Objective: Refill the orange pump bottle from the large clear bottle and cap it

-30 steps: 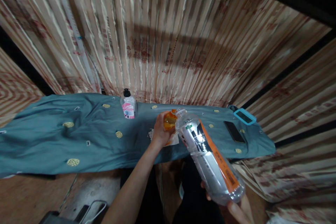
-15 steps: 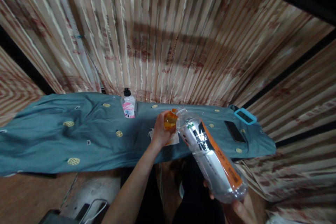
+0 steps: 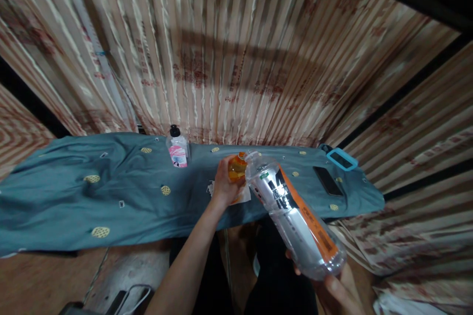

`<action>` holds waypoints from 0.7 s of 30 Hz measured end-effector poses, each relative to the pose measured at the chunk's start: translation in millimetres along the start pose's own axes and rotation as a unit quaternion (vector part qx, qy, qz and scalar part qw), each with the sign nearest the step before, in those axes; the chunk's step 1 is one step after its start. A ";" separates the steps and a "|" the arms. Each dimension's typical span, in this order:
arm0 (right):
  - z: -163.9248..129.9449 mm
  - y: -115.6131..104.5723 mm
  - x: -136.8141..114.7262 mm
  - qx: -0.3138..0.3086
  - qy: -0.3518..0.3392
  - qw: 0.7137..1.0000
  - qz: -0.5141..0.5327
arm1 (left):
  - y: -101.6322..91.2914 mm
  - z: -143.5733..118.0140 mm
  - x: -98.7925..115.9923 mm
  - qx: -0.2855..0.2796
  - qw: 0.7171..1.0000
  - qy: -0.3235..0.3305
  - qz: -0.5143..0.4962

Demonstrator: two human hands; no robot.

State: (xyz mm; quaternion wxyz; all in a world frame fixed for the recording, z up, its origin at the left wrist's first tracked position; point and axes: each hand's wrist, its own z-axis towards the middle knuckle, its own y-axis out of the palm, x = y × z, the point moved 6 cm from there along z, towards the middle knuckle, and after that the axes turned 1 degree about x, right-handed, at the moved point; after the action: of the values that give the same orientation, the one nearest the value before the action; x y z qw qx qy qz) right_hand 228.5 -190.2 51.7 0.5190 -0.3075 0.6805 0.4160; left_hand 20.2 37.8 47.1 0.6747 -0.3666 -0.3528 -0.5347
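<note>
Teal and patterned with yellow motifs, the cloth-covered tabletop (image 3: 133, 202) runs across the head view. Reference item: the large clear bottle (image 3: 295, 219), with a silver and orange label, held tilted, its mouth directed leftward and away from the person. Right hand (image 3: 340, 285): gripping the base of the large clear bottle, thumb and fingers on opposite sides. Left hand (image 3: 223, 184): wrapped around an amber bottle (image 3: 237, 169), immediately left of the large clear bottle's mouth; the two necks are together, though actual contact cannot be confirmed. White paper (image 3: 244, 196) lies below the left hand, just left of the large clear bottle. Farther left of it, a pink-labelled bottle (image 3: 178, 151) with a black top stands upright. Right of it, a dark phone (image 3: 327, 181) and a blue-framed device (image 3: 342, 159) lie flat. Behind it hangs a pleated curtain (image 3: 229, 59).
</note>
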 end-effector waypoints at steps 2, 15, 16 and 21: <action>-0.4 0.9 0.2 0.001 0.002 1.000 0.006 | -0.6 0.3 -0.2 0.002 1.000 0.002 0.000; -1.2 7.5 4.8 -0.019 -0.005 0.999 0.026 | 0.0 3.3 -4.3 0.006 1.000 0.016 -0.008; -1.6 7.4 5.0 -0.019 -0.006 0.999 0.028 | -0.1 3.5 -4.2 0.007 1.000 0.018 -0.008; -4.2 6.4 7.5 -0.020 -0.008 0.999 0.031 | -0.1 2.9 -4.0 0.006 1.000 0.022 -0.009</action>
State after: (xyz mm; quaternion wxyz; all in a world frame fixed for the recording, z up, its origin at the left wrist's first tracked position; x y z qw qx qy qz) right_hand 219.2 -190.8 46.6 0.5051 -0.2935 0.6767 0.4481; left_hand 19.1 42.2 45.1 0.6799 -0.3473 -0.3440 -0.5467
